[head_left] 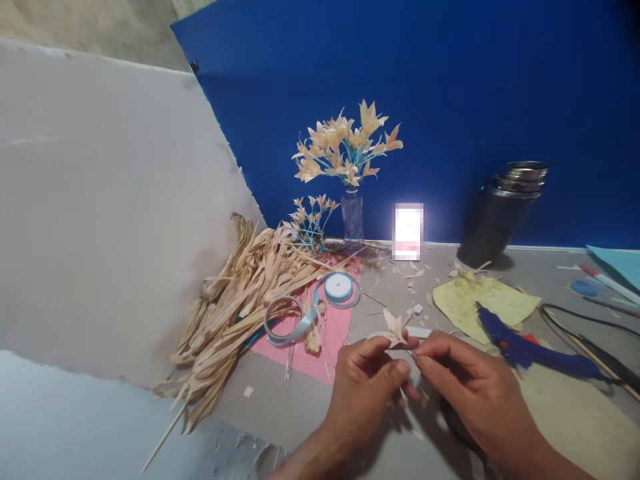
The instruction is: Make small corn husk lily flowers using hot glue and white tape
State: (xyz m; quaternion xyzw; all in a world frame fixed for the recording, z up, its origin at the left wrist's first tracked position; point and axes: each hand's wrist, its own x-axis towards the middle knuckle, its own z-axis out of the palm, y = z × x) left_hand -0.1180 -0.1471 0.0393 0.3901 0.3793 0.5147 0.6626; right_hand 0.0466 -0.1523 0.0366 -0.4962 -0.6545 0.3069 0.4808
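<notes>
A small pale husk flower (394, 327) with pointed petals sits at the fingertips of my left hand (367, 383), which is closed on it. Close beside its base, the thumb and index finger of my right hand (467, 383) are pinched together. Whatever lies in that pinch is too small to make out. Just beyond the hands are small husk scraps on the grey table. To the right, a blue glue gun (530, 347) lies partly over a yellow sheet (480, 303).
Dried corn husks (250, 287) are heaped at left, partly over a pink sheet (340, 327) with blue ribbon spools (339, 287). Behind stand a glass vase (353, 217) of husk flowers (345, 143), a blurred bright rectangle (409, 232) and a dark flask (503, 213). Cables run at right.
</notes>
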